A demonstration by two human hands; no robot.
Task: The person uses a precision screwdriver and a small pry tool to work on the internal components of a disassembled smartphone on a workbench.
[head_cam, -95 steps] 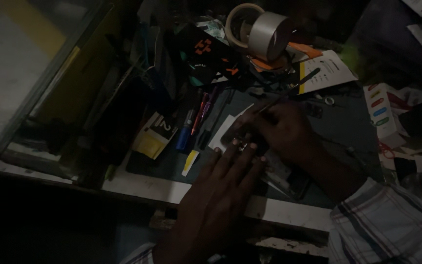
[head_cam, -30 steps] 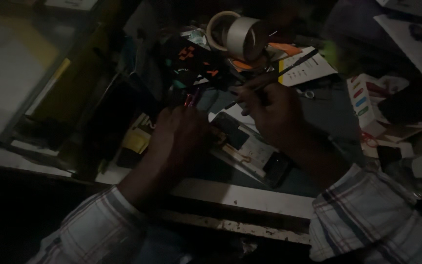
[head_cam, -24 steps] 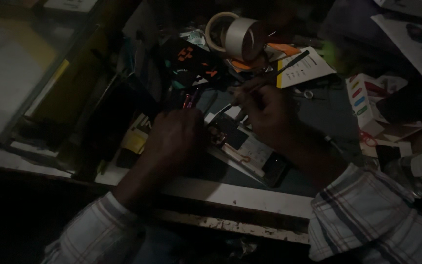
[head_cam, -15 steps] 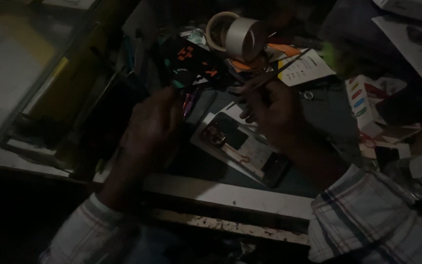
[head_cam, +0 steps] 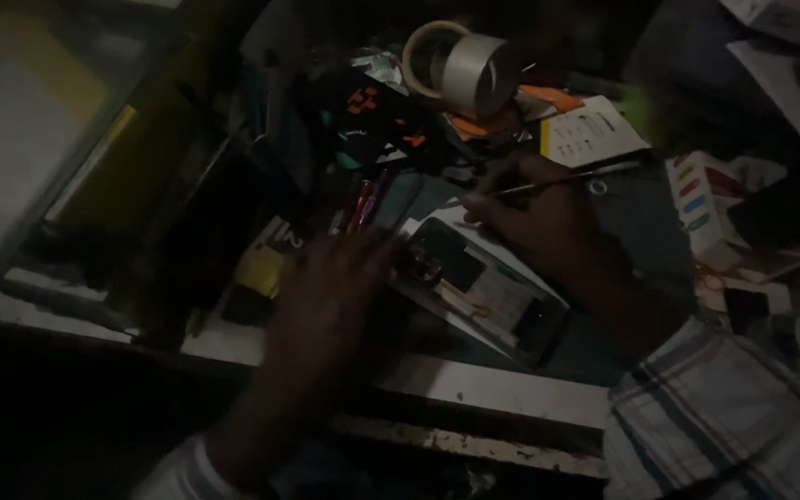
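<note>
While right hand (head_cam: 539, 218) pinches thin tool (head_cam: 571, 181), left hand (head_cam: 335, 296) fingers spread — beside opened phone (head_cam: 483, 296).

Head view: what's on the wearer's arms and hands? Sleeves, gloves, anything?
Both hands are bare, no gloves. The right hand comes out of a light plaid sleeve with dark crossing stripes. The left hand is motion-blurred; a pale cuff shows at the wrist. The dim light hides any rings or watch.

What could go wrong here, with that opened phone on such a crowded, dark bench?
The thin tool in the right hand might slip and scratch the opened phone, since the light is poor. The left hand, blurred beside the phone, could nudge it. The tape rolls and pens nearby could hide small parts.
</note>
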